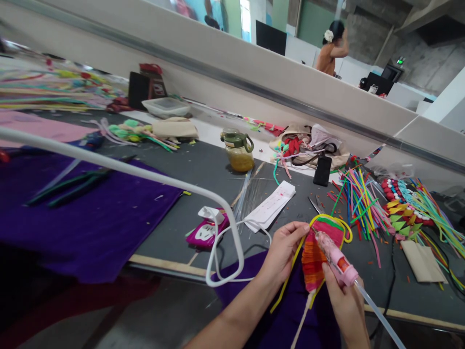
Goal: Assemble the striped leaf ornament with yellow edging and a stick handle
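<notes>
My left hand (286, 247) is closed, fingertips pinching a yellow pipe cleaner (295, 257) at the upper left edge of a red, orange and green craft piece (313, 264). My right hand (343, 295) grips a pink hot glue gun (339, 261), whose nozzle points at the piece's upper left edge near my left fingertips. A clear glue stick (378, 315) sticks out of the gun's back end. More yellow pipe cleaner loops around the top of the piece, and a cream cord (303, 320) hangs from its lower tip. The gun hides part of the piece.
Scissors (315, 205) lie just beyond the piece. Colourful pipe cleaners (363, 203) are heaped at right. A phone (322, 170), a tea bottle (238, 150), white paper strips (272, 206) and a purple tissue pack (207, 232) lie farther back. A white bent tube (145, 169) crosses the left side.
</notes>
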Action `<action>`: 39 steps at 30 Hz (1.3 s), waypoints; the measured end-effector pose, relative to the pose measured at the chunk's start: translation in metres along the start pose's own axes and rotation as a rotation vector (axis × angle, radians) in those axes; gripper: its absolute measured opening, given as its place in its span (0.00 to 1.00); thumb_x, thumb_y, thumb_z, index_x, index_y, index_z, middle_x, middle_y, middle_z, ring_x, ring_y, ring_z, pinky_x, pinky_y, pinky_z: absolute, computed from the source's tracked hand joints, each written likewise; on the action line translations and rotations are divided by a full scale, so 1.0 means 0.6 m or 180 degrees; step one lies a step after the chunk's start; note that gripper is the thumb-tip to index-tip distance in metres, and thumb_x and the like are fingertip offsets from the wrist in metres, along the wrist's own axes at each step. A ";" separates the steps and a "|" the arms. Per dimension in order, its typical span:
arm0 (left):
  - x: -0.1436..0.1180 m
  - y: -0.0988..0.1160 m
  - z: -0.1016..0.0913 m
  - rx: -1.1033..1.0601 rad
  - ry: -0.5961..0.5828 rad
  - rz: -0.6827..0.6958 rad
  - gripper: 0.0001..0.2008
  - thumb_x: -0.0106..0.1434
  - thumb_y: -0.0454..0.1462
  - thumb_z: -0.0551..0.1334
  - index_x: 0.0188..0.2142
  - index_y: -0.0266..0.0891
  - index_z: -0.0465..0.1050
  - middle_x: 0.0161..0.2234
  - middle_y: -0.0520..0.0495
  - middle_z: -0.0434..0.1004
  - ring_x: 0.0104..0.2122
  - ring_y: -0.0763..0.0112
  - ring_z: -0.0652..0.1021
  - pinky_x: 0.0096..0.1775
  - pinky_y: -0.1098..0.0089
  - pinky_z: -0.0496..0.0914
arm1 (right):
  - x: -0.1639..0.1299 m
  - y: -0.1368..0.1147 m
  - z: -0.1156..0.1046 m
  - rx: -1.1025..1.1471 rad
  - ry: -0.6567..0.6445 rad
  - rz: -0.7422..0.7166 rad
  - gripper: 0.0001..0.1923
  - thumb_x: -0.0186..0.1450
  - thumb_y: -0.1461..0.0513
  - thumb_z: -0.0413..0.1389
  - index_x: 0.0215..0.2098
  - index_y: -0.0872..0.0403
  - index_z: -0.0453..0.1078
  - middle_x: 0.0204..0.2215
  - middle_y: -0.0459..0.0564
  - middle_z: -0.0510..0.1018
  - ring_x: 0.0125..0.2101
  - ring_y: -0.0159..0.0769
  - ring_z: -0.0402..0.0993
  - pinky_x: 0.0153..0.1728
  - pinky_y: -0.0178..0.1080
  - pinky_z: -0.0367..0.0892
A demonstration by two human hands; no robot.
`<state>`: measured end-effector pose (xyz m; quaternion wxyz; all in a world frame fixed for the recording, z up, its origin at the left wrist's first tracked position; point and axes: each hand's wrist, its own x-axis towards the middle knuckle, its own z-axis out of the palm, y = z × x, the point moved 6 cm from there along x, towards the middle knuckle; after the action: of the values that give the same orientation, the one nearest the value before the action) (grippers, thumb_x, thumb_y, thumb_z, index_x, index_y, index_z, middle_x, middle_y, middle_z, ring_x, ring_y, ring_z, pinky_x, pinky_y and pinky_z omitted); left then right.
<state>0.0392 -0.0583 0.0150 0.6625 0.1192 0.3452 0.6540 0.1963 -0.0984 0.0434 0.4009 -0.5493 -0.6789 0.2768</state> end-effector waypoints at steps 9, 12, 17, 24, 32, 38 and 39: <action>0.003 -0.002 -0.003 0.0018 -0.0016 0.0016 0.11 0.45 0.36 0.75 0.27 0.33 0.79 0.23 0.48 0.80 0.23 0.74 0.76 0.30 0.75 0.71 | -0.003 -0.002 -0.001 -0.0128 0.0080 -0.0161 0.22 0.66 0.48 0.53 0.36 0.57 0.79 0.29 0.55 0.83 0.30 0.41 0.81 0.34 0.33 0.76; 0.002 -0.002 -0.002 0.0000 -0.0012 0.0014 0.11 0.45 0.36 0.75 0.27 0.33 0.78 0.23 0.48 0.80 0.22 0.74 0.76 0.29 0.75 0.71 | -0.004 0.000 0.000 -0.0064 0.0025 -0.0167 0.20 0.67 0.50 0.53 0.38 0.57 0.78 0.31 0.55 0.83 0.32 0.41 0.81 0.35 0.33 0.76; -0.001 -0.001 -0.001 -0.0015 -0.0006 0.0007 0.11 0.44 0.36 0.75 0.27 0.33 0.78 0.23 0.47 0.80 0.22 0.74 0.76 0.29 0.75 0.71 | -0.004 -0.001 -0.001 -0.0062 0.0019 -0.0137 0.19 0.67 0.51 0.54 0.39 0.57 0.78 0.33 0.56 0.83 0.34 0.41 0.82 0.35 0.32 0.76; 0.001 0.002 0.000 -0.0026 0.0012 0.0010 0.12 0.43 0.36 0.76 0.26 0.33 0.79 0.23 0.47 0.80 0.22 0.74 0.76 0.28 0.75 0.71 | -0.005 -0.004 -0.003 -0.0111 0.0095 -0.0194 0.19 0.67 0.51 0.54 0.37 0.56 0.79 0.30 0.54 0.83 0.31 0.40 0.82 0.33 0.32 0.75; 0.002 -0.002 -0.002 -0.0037 0.0003 0.0011 0.11 0.44 0.35 0.75 0.26 0.33 0.79 0.23 0.48 0.80 0.22 0.74 0.76 0.29 0.75 0.71 | -0.007 -0.003 -0.002 -0.0138 0.0103 -0.0250 0.18 0.67 0.51 0.55 0.38 0.57 0.79 0.32 0.55 0.84 0.33 0.42 0.82 0.35 0.33 0.76; 0.002 0.000 -0.001 -0.0059 0.0004 0.0031 0.11 0.44 0.35 0.75 0.27 0.33 0.79 0.23 0.48 0.80 0.22 0.75 0.76 0.28 0.75 0.71 | -0.007 -0.004 -0.002 -0.0100 0.0062 -0.0282 0.18 0.67 0.52 0.54 0.40 0.57 0.78 0.33 0.55 0.84 0.33 0.40 0.82 0.36 0.32 0.76; 0.001 0.000 -0.001 -0.0060 0.0003 0.0028 0.11 0.44 0.35 0.76 0.27 0.33 0.79 0.23 0.48 0.80 0.22 0.75 0.76 0.28 0.75 0.71 | -0.007 -0.004 -0.002 -0.0110 0.0064 -0.0286 0.19 0.67 0.51 0.54 0.39 0.57 0.78 0.33 0.56 0.84 0.33 0.41 0.82 0.36 0.33 0.76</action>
<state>0.0387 -0.0576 0.0144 0.6605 0.1141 0.3388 0.6602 0.1962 -0.1030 0.0448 0.4102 -0.5279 -0.7035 0.2411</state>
